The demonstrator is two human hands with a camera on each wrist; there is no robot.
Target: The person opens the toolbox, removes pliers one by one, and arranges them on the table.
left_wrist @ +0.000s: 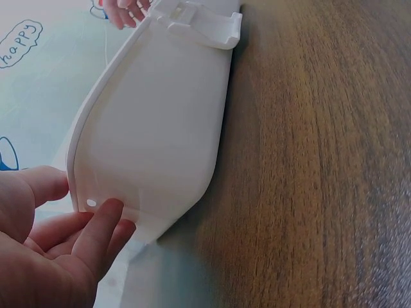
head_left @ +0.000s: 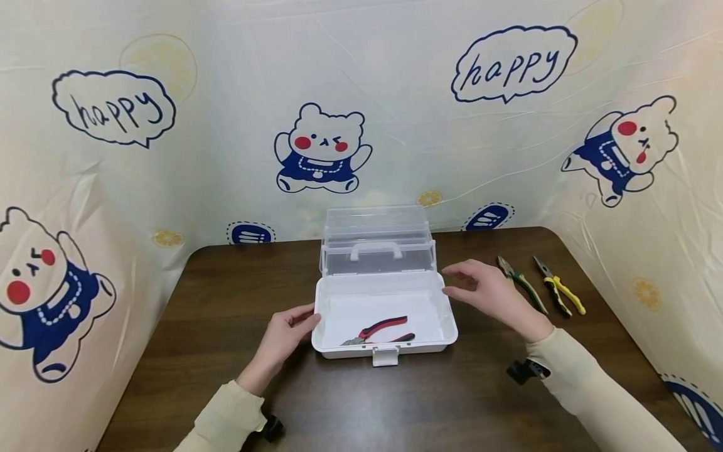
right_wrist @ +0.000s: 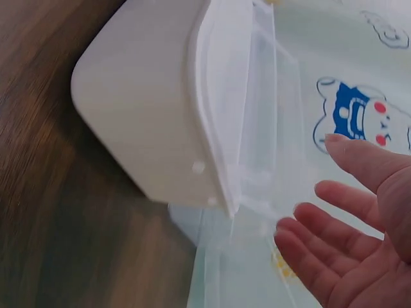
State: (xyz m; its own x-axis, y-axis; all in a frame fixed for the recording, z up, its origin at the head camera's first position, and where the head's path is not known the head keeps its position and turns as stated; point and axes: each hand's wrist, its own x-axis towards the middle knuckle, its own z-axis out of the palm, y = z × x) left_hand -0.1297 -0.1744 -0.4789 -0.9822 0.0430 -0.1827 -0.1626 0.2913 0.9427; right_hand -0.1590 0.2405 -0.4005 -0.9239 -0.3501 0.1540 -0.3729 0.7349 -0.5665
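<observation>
A white plastic toolbox (head_left: 386, 350) stands on the table, its clear lid (head_left: 375, 220) raised at the back. Inside lies a pair of pliers with red and black handles (head_left: 384, 326), partly hidden by the front wall. My left hand (head_left: 288, 336) holds the box's left side. In the left wrist view its thumb (left_wrist: 48, 185) is at the rim and the fingers lie against the outer wall. On the other side, my right hand (head_left: 491, 292) is beside the back right corner. Its fingers (right_wrist: 331, 234) are spread and relaxed, with nothing in them.
Right of the box, beyond my right hand, lie green-handled pliers (head_left: 524, 285) and yellow-and-black needle-nose pliers (head_left: 559, 289). Behind the dark wooden table (head_left: 237, 282) hangs a printed cloth (head_left: 226, 157), which also runs along both sides.
</observation>
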